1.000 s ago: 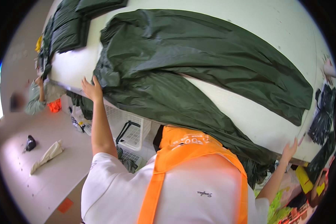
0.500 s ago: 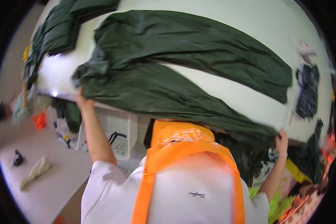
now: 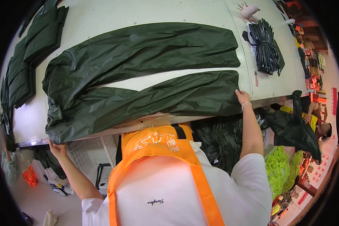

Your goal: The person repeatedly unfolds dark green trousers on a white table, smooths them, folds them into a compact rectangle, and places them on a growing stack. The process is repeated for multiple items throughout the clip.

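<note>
A pair of dark green trousers (image 3: 139,92) in thin, shiny fabric lies across the white table (image 3: 199,13), legs running rightward and a narrow gap between them. My left hand (image 3: 58,148) pinches the near corner of the waist end, right at the table's front edge. At the other end, my right hand (image 3: 243,97) has its fingers closed on the hem of the near leg. Creases run along both legs, and the near leg lies along the table's front edge.
Folded dark green garments (image 3: 45,32) are stacked at the far left. On the right lie a tied bundle of black plastic strips (image 3: 266,47), a white roll (image 3: 249,11) and a small pink tool (image 3: 256,78). White crates (image 3: 88,150) stand under the table; another person (image 3: 322,130) is at right.
My right hand has drawn the near leg's hem away from me, onto the table and closer to the far leg. My left hand stays at the waist end; the whole view has swung.
</note>
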A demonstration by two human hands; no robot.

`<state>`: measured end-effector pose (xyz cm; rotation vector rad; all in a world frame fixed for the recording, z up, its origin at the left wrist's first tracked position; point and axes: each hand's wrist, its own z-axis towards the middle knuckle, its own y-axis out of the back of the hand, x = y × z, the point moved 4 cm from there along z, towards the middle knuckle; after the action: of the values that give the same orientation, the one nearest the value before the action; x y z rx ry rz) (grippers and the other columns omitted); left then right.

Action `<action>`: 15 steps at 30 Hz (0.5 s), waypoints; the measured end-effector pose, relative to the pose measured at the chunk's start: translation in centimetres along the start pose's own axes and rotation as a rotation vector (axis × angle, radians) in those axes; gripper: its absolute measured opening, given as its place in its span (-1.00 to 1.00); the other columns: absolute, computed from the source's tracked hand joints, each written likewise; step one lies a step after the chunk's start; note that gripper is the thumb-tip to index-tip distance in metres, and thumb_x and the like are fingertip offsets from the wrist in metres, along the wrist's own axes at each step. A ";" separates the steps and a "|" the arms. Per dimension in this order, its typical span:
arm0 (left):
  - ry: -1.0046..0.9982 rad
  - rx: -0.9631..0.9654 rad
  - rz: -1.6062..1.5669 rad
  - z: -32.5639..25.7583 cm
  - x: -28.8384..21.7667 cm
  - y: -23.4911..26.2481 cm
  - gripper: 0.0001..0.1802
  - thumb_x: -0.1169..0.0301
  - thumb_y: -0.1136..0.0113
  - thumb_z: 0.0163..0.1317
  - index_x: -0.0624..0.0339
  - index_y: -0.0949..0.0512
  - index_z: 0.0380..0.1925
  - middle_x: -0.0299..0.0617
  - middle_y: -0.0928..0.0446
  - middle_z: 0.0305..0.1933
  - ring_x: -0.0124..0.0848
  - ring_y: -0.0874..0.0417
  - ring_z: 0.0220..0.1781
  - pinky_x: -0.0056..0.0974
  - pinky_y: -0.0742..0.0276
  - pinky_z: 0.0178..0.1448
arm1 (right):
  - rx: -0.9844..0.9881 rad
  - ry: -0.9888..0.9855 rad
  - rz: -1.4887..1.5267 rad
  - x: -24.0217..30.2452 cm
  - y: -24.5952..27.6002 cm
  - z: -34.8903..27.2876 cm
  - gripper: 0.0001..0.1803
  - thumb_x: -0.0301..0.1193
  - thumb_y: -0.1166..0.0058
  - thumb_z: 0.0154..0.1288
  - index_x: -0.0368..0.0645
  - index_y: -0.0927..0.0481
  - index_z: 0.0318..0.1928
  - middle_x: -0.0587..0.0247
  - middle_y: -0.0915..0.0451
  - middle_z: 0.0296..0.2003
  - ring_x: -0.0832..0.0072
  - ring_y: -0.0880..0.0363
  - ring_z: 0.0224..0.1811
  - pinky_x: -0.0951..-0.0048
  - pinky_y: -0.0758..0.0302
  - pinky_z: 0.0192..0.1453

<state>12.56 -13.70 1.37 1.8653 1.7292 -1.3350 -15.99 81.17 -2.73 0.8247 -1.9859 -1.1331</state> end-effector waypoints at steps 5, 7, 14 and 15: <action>0.097 -0.024 -0.023 -2.0 2.2 -1.2 -0.39 0.10 0.19 0.24 0.16 -0.21 0.25 -0.08 -0.23 0.32 -0.08 -0.20 0.35 0.08 -0.08 0.37 | -0.174 0.069 0.264 1.2 0.1 2.8 -0.24 0.12 -0.14 0.02 -0.37 -0.54 -0.06 -0.08 -0.58 -0.12 0.19 -0.55 -0.05 0.31 -0.41 0.08; 0.079 -0.041 -0.035 -1.7 2.4 -1.6 -0.39 0.14 0.28 0.23 0.20 -0.20 0.24 -0.06 -0.22 0.32 -0.06 -0.20 0.35 0.05 -0.07 0.38 | -0.146 -0.003 0.240 1.5 -0.3 5.3 -0.21 0.18 -0.14 -0.01 -0.38 -0.56 -0.08 -0.08 -0.58 -0.13 0.18 -0.55 -0.05 0.32 -0.40 0.08; -0.145 0.090 0.024 -0.9 -2.9 -3.8 -0.54 0.31 0.28 0.32 0.33 -0.28 0.14 0.01 -0.35 0.20 -0.14 -0.34 0.24 -0.04 -0.21 0.33 | -0.229 0.366 0.454 5.7 7.5 8.5 -0.63 -0.19 -0.19 0.15 -0.25 -0.63 -0.20 0.29 -0.65 -0.32 0.55 -0.53 -0.29 0.51 -0.41 -0.10; -0.199 0.095 0.041 -0.7 -4.3 -4.8 -0.59 0.33 0.22 0.34 0.32 -0.31 0.10 0.00 -0.37 0.17 -0.18 -0.37 0.21 -0.09 -0.27 0.30 | -0.284 0.488 0.520 4.5 11.0 9.8 -0.71 -0.31 -0.17 0.19 -0.23 -0.63 -0.16 0.33 -0.65 -0.32 0.60 -0.52 -0.29 0.56 -0.41 -0.11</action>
<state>9.23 -14.74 6.80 1.7383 1.5460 -1.5537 -28.45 86.52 4.58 0.3544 -1.4655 -0.7857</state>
